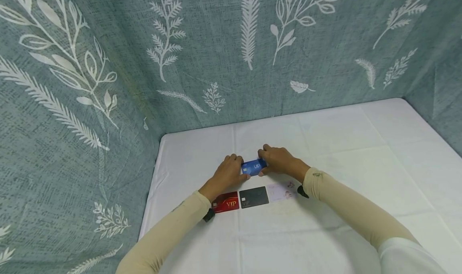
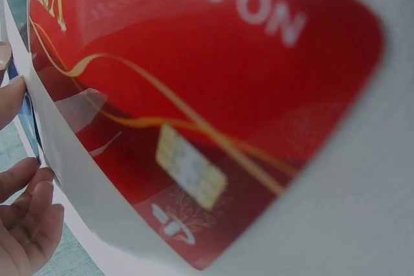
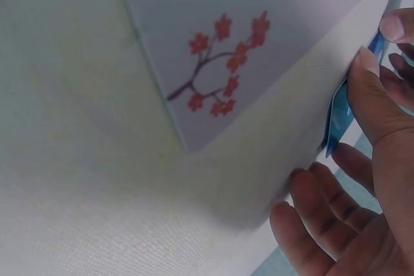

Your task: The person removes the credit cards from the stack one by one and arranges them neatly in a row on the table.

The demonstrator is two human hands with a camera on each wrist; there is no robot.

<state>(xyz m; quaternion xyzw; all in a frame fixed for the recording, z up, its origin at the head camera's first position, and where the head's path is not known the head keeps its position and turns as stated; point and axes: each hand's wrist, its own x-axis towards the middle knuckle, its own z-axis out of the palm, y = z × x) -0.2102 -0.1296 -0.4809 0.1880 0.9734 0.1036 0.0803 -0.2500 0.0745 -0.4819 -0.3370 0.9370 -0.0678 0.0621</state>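
A blue VIP card (image 1: 254, 167) lies between both hands over the white table. My left hand (image 1: 229, 174) grips its left end, thumb at the near edge and fingers at the far edge. At its right end my right hand (image 1: 280, 161) does the same; the right wrist view shows the thumb on the blue card (image 3: 339, 116) and a fingertip by its corner. Nearer to me lie a red VIP card (image 1: 226, 202) by the left wrist, a black VIP card (image 1: 254, 197) in the middle, and a pale card with red blossoms (image 1: 280, 191) near the right wrist.
A white cloth (image 1: 346, 161) with fold creases covers the table. Blue-green curtains (image 1: 223, 53) with white leaf prints hang behind the table and along its sides. Dark wrist devices (image 1: 209, 215) sit under the sleeves, close to the row of cards.
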